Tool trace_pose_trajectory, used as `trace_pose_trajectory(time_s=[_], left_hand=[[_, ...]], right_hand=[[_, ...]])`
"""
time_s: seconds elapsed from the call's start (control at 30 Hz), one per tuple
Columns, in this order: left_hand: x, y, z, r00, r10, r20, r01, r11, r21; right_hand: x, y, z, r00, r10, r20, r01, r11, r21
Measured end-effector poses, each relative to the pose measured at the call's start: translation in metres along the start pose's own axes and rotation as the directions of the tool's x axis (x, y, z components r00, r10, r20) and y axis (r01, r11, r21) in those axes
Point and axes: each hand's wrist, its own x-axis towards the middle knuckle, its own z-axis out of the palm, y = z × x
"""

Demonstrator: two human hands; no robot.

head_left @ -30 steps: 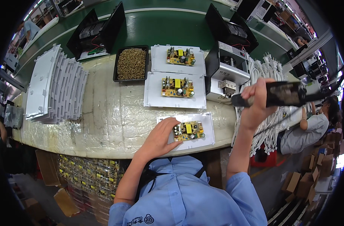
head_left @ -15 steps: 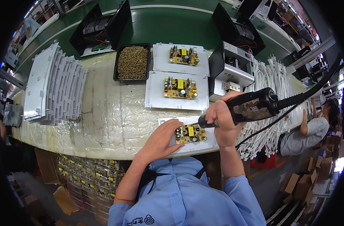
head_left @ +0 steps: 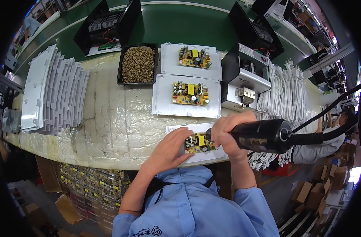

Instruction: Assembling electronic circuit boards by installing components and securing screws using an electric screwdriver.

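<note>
My right hand (head_left: 230, 136) is wrapped round a black corded electric screwdriver (head_left: 261, 136), which is held slantwise, its rear end to the right. Its nose (head_left: 208, 134) reaches the upper right part of a yellow circuit board (head_left: 200, 143); the exact tip is too small to make out. That board lies on a white plastic panel (head_left: 202, 159) at the table's near edge. My left hand (head_left: 168, 150) rests at the board's left side, thumb and fingers spread, fingertips against its edge.
Farther up lie two white panels (head_left: 162, 106), each bearing a circuit board. Left of them stand a black tray (head_left: 119, 81) of brass-coloured screws and stacked white panels (head_left: 40, 94). A metal screw-feeding machine (head_left: 247, 77) and bundled white cords (head_left: 283, 94) occupy the right side.
The screwdriver's rear end has swung down, and my right hand has shifted slightly left with it. My left hand stays on the board's left side.
</note>
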Motion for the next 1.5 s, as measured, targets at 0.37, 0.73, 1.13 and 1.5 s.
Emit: trace_pose_trajectory(time_s=[0.37, 0.73, 1.13, 1.5], left_hand=[[0.001, -0.003, 0.002, 0.999, 0.033, 0.007, -0.033, 0.999, 0.014], [0.001, -0.002, 0.009, 0.999, -0.046, -0.015, 0.046, 0.999, 0.024], [-0.003, -0.002, 0.011, 0.999, -0.030, -0.015, 0.030, 0.998, 0.058], [0.018, 0.139, -0.059, 0.834, 0.542, -0.098, -0.383, 0.442, -0.811]], right_hand=[[0.001, 0.003, -0.004, 0.977, 0.088, 0.196, -0.079, 0.995, -0.053], [0.037, -0.001, -0.040, 0.762, 0.015, -0.647, -0.189, 0.961, -0.201], [-0.007, -0.052, -0.065, 0.850, -0.452, -0.268, -0.134, 0.307, -0.942], [-0.049, -0.033, -0.321, 0.711, -0.445, -0.544, -0.569, 0.090, -0.817]])
